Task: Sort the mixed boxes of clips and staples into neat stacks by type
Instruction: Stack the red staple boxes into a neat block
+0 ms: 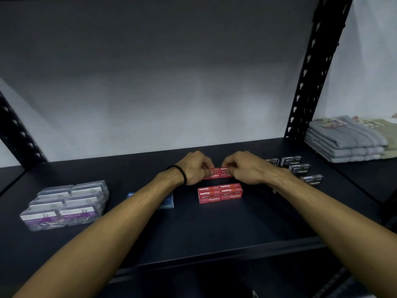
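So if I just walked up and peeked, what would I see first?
Probably the two hands, left hand and right hand, meeting mid-shelf and pinching a pair of red staple boxes between them. Just in front sits a neat red stack of the same boxes. After that, the clear clip boxes grouped at the left, and the black staple boxes behind the right wrist.

Dim overall; soft light falls on the pale back wall [171, 100], fading to shadow at the top. The dark shelf [214, 229] shows little detail. Wide-angle bending curves the uprights [309, 67], and everything looks slightly soft.
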